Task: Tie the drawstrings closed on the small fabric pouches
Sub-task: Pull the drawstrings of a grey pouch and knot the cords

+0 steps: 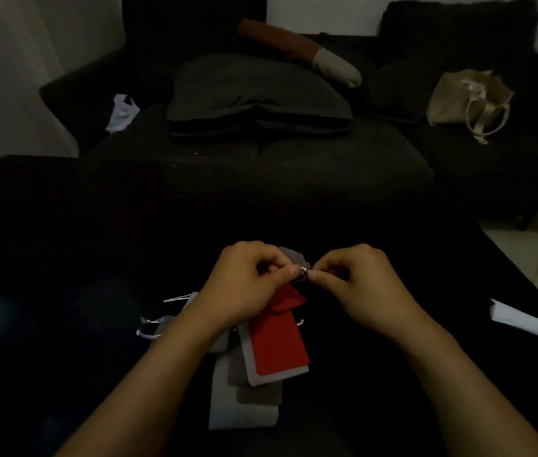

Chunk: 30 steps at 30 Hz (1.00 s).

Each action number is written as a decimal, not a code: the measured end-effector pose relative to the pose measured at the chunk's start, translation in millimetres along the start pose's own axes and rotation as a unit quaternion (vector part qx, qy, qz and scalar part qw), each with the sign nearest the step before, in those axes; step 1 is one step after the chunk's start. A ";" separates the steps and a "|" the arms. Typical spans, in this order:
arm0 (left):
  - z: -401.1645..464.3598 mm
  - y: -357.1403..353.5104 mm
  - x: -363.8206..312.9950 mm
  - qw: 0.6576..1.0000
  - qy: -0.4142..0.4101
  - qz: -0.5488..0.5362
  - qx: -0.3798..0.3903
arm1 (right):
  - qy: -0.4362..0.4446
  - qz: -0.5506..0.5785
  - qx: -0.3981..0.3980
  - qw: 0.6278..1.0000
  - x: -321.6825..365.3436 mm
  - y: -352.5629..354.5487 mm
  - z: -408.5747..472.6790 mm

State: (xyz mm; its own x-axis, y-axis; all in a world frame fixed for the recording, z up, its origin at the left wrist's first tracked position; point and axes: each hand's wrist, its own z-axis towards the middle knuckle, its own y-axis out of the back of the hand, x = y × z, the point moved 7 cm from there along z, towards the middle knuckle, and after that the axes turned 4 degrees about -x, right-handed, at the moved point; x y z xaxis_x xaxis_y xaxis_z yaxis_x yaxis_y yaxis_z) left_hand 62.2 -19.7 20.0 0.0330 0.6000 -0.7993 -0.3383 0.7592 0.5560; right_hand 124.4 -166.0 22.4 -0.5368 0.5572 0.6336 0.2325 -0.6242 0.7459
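Matt cloth is seen in the red pouch (279, 344) and the grey pouches (247, 404) (smooth, unshiny); the drawstrings (152, 328) look silvery, and the far sofa (294, 166) is matt dark fabric.

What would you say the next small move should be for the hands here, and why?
Probably draw the hands apart to tighten the knot: the left hand and right hand each pinch the silver drawstring at the mouth of the grey pouch, almost touching.

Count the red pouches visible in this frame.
2. One red pouch lies flat on top of the grey pile between the forearms; a second sits just beyond it, below the hands. More could be hidden under the pile or the left hand.
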 end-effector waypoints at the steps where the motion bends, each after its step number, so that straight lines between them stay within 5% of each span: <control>1: 0.6 -1.4 -0.2 0.998 0.020 -0.052 0.004 | -0.008 0.043 0.019 0.999 -1.3 -1.3 1.0; 4: 2.0 -1.1 -4.4 0.969 0.070 -0.238 0.000 | -0.053 0.236 0.075 0.967 2.3 -5.3 0.4; 8: 1.4 3.0 -13.6 0.936 0.069 -0.346 0.005 | -0.097 0.380 0.101 0.914 10.3 -15.7 0.3; 16: -3.1 -4.4 0.8 0.947 0.125 -0.293 0.029 | -0.040 0.198 0.045 0.978 6.4 -6.1 2.4; 30: -1.8 -7.1 2.2 0.968 0.057 -0.224 0.102 | 0.045 0.159 -0.036 0.986 14.2 20.2 -1.7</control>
State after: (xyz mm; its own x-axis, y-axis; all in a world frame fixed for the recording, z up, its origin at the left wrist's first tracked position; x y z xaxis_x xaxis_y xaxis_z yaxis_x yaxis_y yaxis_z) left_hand 63.0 -24.2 13.9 0.0248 0.1760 -0.9841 -0.1210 0.9777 0.1718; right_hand 120.2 -171.7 46.1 -0.5168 0.2787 0.8095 0.3442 -0.7981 0.4945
